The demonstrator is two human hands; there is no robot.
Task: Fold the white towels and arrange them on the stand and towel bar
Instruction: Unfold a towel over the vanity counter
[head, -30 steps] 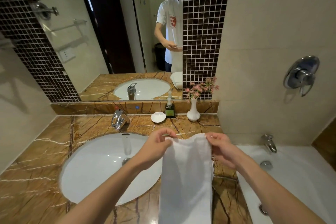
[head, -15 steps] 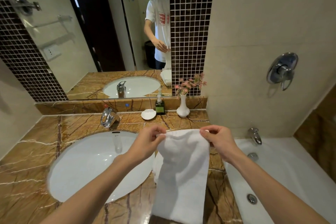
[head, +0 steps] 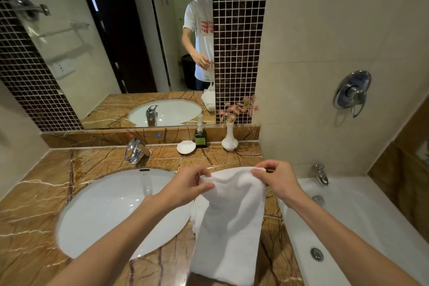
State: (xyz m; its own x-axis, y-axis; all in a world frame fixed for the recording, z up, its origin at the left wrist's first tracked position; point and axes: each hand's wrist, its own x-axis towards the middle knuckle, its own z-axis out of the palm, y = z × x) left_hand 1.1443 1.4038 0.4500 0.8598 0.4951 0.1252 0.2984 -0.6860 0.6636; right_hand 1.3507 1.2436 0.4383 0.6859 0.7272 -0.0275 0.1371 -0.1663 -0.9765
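A white towel [head: 229,223] hangs in a long doubled strip over the brown marble counter [head: 97,160], between the sink and the bathtub. My left hand [head: 185,188] pinches its top left corner and my right hand [head: 276,181] pinches its top right corner, both held above the counter. The top edge sags between them. More white towelling [head: 197,213] lies on the counter behind the hanging strip, mostly hidden. A chrome towel bar [head: 62,30] shows only as a reflection in the mirror at the upper left.
A white sink [head: 111,211] with a chrome tap [head: 135,152] fills the counter's left. A shell soap dish [head: 186,147], green soap bottle [head: 200,138] and white flower vase [head: 229,139] stand at the back. The bathtub [head: 362,223] with its spout [head: 320,174] is on the right.
My hands have come closer together, so the towel's top edge now sags and bunches. The strip's lower end has lifted into view. The camera has shifted slightly.
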